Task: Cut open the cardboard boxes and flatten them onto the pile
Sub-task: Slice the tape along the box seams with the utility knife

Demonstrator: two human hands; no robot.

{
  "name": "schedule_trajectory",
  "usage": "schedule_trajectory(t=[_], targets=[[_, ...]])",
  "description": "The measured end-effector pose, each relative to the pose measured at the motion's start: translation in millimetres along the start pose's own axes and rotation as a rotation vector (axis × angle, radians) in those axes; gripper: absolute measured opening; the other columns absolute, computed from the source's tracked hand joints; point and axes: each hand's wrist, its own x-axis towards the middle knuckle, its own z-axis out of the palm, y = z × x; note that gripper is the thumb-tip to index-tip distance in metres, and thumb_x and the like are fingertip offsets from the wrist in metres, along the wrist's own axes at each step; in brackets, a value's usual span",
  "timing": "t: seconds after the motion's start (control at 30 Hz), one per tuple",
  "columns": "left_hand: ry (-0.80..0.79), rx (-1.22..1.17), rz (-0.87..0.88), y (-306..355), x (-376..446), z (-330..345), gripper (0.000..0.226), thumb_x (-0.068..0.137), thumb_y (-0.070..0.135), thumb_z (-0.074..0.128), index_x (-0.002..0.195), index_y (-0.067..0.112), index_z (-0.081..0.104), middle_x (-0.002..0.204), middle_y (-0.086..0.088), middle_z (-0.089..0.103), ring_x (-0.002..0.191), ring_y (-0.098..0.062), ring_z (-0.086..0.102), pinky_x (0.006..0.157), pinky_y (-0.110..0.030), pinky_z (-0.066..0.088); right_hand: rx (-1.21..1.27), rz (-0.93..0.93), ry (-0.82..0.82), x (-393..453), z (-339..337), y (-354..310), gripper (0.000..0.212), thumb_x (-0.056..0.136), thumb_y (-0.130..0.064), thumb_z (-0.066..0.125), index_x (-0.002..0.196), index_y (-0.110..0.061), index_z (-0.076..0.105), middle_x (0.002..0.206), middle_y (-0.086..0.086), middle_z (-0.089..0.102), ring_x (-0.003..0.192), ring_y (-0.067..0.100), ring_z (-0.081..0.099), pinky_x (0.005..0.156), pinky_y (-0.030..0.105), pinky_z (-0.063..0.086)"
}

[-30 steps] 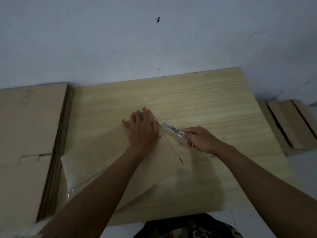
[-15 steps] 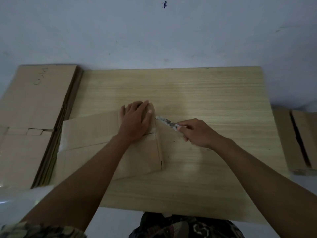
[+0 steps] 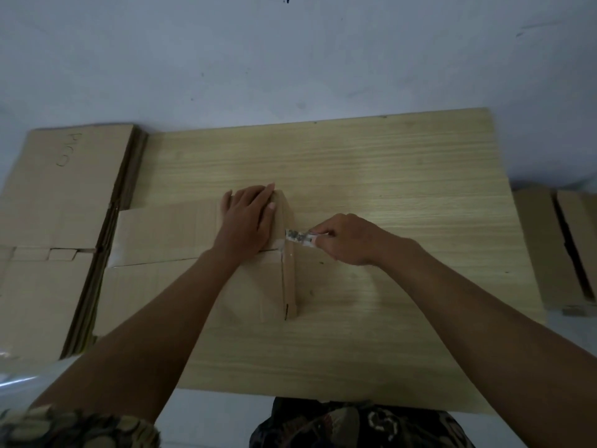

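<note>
Starting nearest the camera, a patterned sleeve (image 3: 77, 428) shows at the lower left and dark patterned clothing (image 3: 358, 425) sits at the bottom edge, just under the near rim of the light wooden surface (image 3: 403, 176). A strip of clear plastic film (image 3: 19, 383) lies at the lower left corner. Both bare forearms reach forward over the wood.

The cardboard box (image 3: 181, 253) lies low on the left half of the surface, its long axis running left to right, its left end touching the pile of flattened cardboard (image 3: 48, 227) and its right end facing the middle of the wood. A seam between its top flaps runs along that axis, and clear tape shows at both ends of it. The left forearm crosses the near flap and hides part of it.

The left hand (image 3: 247, 218) rests palm down on the far flap near the right end, its fingers (image 3: 258, 194) straight and together, pressing the cardboard. The right hand (image 3: 347, 239) is just beside the box's right end, fingers curled round the handle of a box cutter (image 3: 298, 236). The cutter points left, its tip touching the taped edge of the box where the seam meets the end face.

The pile stands off the left edge, with handwritten letters on its top sheet. Well apart at the right, more cardboard boxes (image 3: 562, 250) sit off the surface. Beyond everything rises a pale wall (image 3: 290, 53) with a few small dark marks.
</note>
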Motion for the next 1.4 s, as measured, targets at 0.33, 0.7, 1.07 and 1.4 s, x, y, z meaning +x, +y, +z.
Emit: schedule_trajectory(t=[0.33, 0.7, 1.07, 1.4], targets=[[-0.012, 0.018, 0.053, -3, 2, 0, 0.057, 0.103, 0.043, 0.029, 0.147, 0.015, 0.052, 0.135, -0.007, 0.059, 0.129, -0.028, 0.047, 0.115, -0.055, 0.021, 0.006, -0.001, -0.047, 7, 5, -13, 0.03, 0.098, -0.051, 0.049, 0.105, -0.036, 0.074, 0.07, -0.006, 0.064, 0.067, 0.013, 0.061, 0.069, 0.033, 0.046], [-0.035, 0.059, 0.086, 3, 4, 2, 0.062, 0.1, 0.053, 0.03, 0.146, 0.019, 0.053, 0.13, -0.005, 0.06, 0.126, -0.027, 0.049, 0.115, -0.055, 0.024, 0.065, 0.085, -0.096, 1, 12, -24, 0.019, 0.102, -0.039, 0.051, 0.107, -0.036, 0.069, 0.07, 0.001, 0.062, 0.057, 0.013, 0.053, 0.05, 0.026, 0.043], [-0.109, 0.073, 0.065, 6, 8, 0, 0.072, 0.095, 0.06, 0.02, 0.15, 0.023, 0.048, 0.137, -0.004, 0.056, 0.131, -0.028, 0.044, 0.117, -0.051, 0.018, 0.059, 0.079, -0.055, -5, 23, -25, 0.028, 0.103, -0.037, 0.049, 0.118, -0.027, 0.071, 0.068, -0.003, 0.063, 0.056, 0.012, 0.054, 0.054, 0.026, 0.045], [-0.108, 0.085, 0.069, 6, 10, 0, 0.074, 0.093, 0.061, 0.019, 0.15, 0.024, 0.049, 0.137, -0.004, 0.056, 0.131, -0.03, 0.045, 0.116, -0.048, 0.016, 0.05, 0.14, -0.163, -19, 27, -25, 0.027, 0.103, -0.04, 0.052, 0.114, -0.027, 0.072, 0.07, -0.003, 0.062, 0.057, 0.01, 0.053, 0.057, 0.025, 0.045]])
